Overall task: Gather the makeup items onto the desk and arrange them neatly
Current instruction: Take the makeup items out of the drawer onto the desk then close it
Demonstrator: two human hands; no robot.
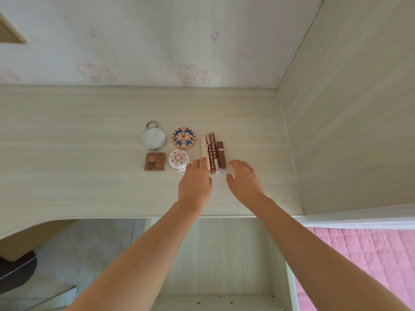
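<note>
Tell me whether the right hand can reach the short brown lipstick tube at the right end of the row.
Probably yes. The right hand is open just beside the short brown lipstick tube, whose right side faces bare light wooden desk; the left hand sits on the row's other side.

The worktop [89,142] is pale cream with a fine wood grain. The wall [157,41] behind its far edge is whitish, printed with faint pink cartoon cats. The round mirror [153,138] is silver. The larger round compact [184,138] is peach with a symmetrical blue and orange design. The square palette [155,161] is brown, showing tan and copper pans. The smaller round compact [178,159] is white with a red and pink floral ring. One slim tube [204,147] is white and pink, the lettered tube [213,149] dark red with white letters, the short tube [221,157] plain brown. The bed cover [359,254] is pink and quilted.
</note>
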